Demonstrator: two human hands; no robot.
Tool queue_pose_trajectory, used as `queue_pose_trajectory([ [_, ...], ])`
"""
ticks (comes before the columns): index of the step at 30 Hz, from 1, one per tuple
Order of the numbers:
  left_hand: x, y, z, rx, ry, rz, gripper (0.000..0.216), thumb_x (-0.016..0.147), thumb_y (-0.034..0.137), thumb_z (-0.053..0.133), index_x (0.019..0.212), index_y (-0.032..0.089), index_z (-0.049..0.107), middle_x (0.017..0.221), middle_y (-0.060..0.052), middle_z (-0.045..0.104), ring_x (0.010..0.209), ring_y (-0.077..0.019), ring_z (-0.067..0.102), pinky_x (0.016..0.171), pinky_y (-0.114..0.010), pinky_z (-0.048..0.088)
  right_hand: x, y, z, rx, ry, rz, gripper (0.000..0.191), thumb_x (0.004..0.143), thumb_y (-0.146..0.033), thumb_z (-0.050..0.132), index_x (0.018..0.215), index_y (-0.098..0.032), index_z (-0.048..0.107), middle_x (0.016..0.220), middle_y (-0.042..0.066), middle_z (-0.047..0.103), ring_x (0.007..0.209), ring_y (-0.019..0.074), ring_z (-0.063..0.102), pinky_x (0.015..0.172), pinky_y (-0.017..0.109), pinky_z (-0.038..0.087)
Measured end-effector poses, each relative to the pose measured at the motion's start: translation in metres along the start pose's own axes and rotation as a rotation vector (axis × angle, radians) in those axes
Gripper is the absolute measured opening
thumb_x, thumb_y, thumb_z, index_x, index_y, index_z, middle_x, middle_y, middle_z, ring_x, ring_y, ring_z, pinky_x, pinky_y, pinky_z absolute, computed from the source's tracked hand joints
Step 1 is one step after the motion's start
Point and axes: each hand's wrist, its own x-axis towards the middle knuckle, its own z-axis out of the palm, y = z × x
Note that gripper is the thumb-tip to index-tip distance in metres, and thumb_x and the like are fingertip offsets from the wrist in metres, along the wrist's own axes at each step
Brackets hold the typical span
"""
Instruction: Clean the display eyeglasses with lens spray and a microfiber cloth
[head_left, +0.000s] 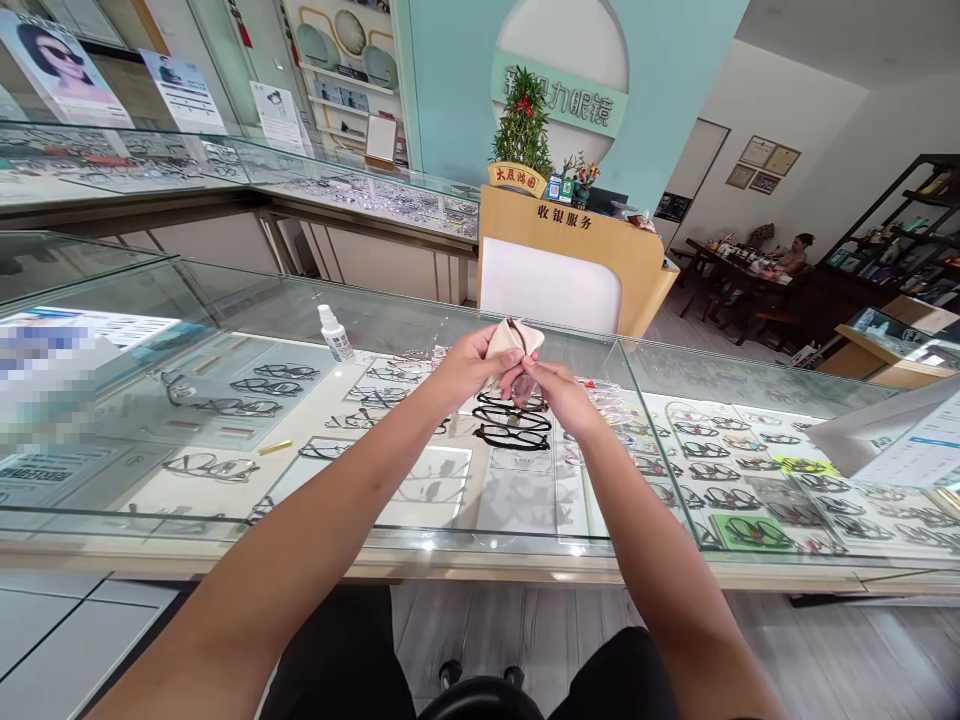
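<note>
Both hands meet in front of me above the glass counter (420, 318). My left hand (474, 368) is closed on a pale lens cloth (526, 340), folded up at the top. My right hand (562, 388) pinches a pair of eyeglasses (523, 388) at the near side of the cloth; a clear lens shows below the fingers. A thin dark curved edge pokes out of the cloth, and the fingers hide most of the eyeglasses. Under the glass, just below my hands, lie dark-framed glasses (514, 438).
A white spray bottle (335, 335) stands on the counter to the left. Rows of frames (727, 497) fill the case at right, beside a white sign (892, 430). A wooden cashier desk (645, 265) with a plant stands ahead. Someone (795, 255) sits at a far table.
</note>
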Motion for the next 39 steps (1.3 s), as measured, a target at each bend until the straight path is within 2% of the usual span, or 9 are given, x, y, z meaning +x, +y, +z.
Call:
queue_pose_trajectory([
  [5, -0.002, -0.001, 0.007, 0.01, 0.124, -0.011, 0.058, 0.084, 0.073, 0.085, 0.091, 0.017, 0.068, 0.042, 0.006, 0.051, 0.033, -0.0114, 0.046, 0.039, -0.024, 0.039, 0.001, 0.003, 0.009, -0.028, -0.044, 0.007, 0.067, 0.098, -0.081, 0.06, 0.091, -0.018, 0.081, 0.088, 0.006, 0.076, 0.074, 0.0169, 0.061, 0.07, 0.031, 0.047],
  [9, -0.001, -0.005, 0.003, 0.014, 0.174, -0.044, 0.064, 0.089, 0.08, 0.075, 0.093, 0.016, 0.073, 0.047, 0.002, 0.057, 0.036, -0.0152, 0.054, 0.039, -0.026, 0.041, -0.001, -0.005, 0.01, -0.033, -0.024, 0.002, 0.065, 0.097, -0.079, 0.062, 0.087, -0.018, 0.081, 0.084, 0.005, 0.075, 0.074, 0.0166, 0.059, 0.073, 0.031, 0.048],
  [13, 0.001, 0.0, -0.006, -0.04, 0.075, -0.082, 0.065, 0.082, 0.074, 0.086, 0.1, 0.013, 0.078, 0.078, -0.009, 0.078, 0.055, -0.0181, 0.069, 0.054, -0.029, 0.054, -0.004, -0.011, 0.002, -0.001, 0.054, 0.024, 0.061, 0.098, -0.075, 0.065, 0.085, -0.018, 0.082, 0.079, 0.006, 0.075, 0.076, 0.0187, 0.062, 0.079, 0.033, 0.05],
  [17, 0.0, 0.008, -0.007, -0.045, -0.009, -0.073, 0.059, 0.078, 0.057, 0.096, 0.112, 0.012, 0.078, 0.097, -0.011, 0.082, 0.075, -0.0208, 0.075, 0.074, -0.032, 0.06, -0.003, -0.008, -0.003, 0.075, 0.09, 0.019, 0.058, 0.1, -0.071, 0.065, 0.083, -0.018, 0.082, 0.074, 0.006, 0.073, 0.075, 0.0201, 0.064, 0.077, 0.033, 0.049],
  [24, -0.003, 0.003, 0.007, 0.04, 0.141, -0.036, 0.052, 0.083, 0.063, 0.091, 0.096, 0.016, 0.072, 0.047, 0.007, 0.049, 0.041, -0.0105, 0.047, 0.046, -0.024, 0.042, 0.003, 0.003, 0.01, 0.087, -0.015, -0.014, 0.061, 0.095, -0.078, 0.066, 0.092, -0.019, 0.083, 0.087, 0.005, 0.077, 0.075, 0.0174, 0.06, 0.073, 0.031, 0.047],
  [29, -0.003, 0.002, 0.007, 0.085, 0.241, -0.061, 0.066, 0.082, 0.08, 0.082, 0.097, 0.017, 0.073, 0.049, 0.003, 0.056, 0.038, -0.0125, 0.047, 0.038, -0.025, 0.034, 0.0, 0.0, 0.011, 0.043, -0.024, -0.004, 0.062, 0.095, -0.078, 0.066, 0.091, -0.018, 0.082, 0.087, 0.005, 0.077, 0.077, 0.0172, 0.061, 0.075, 0.031, 0.048],
  [32, -0.002, 0.003, -0.002, 0.069, 0.187, -0.118, 0.069, 0.079, 0.08, 0.084, 0.099, 0.015, 0.075, 0.062, -0.003, 0.069, 0.048, -0.0157, 0.06, 0.044, -0.025, 0.042, -0.001, 0.0, 0.004, 0.101, 0.021, 0.01, 0.058, 0.096, -0.073, 0.068, 0.086, -0.017, 0.082, 0.08, 0.006, 0.076, 0.077, 0.0185, 0.065, 0.076, 0.031, 0.05],
  [36, -0.002, 0.007, -0.009, -0.019, 0.042, -0.12, 0.062, 0.077, 0.061, 0.096, 0.113, 0.014, 0.077, 0.093, -0.01, 0.082, 0.073, -0.0202, 0.073, 0.068, -0.03, 0.058, 0.0, 0.001, -0.002, 0.154, 0.094, 0.052, 0.056, 0.095, -0.07, 0.07, 0.082, -0.017, 0.082, 0.073, 0.006, 0.074, 0.074, 0.0197, 0.066, 0.071, 0.032, 0.051],
  [39, -0.003, 0.01, -0.006, -0.037, -0.01, -0.089, 0.059, 0.078, 0.052, 0.097, 0.118, 0.014, 0.076, 0.077, -0.003, 0.075, 0.065, -0.0171, 0.068, 0.068, -0.03, 0.057, 0.002, 0.003, 0.0, 0.163, 0.052, 0.048, 0.056, 0.094, -0.072, 0.069, 0.085, -0.018, 0.083, 0.08, 0.007, 0.076, 0.08, 0.0214, 0.067, 0.077, 0.033, 0.053],
])
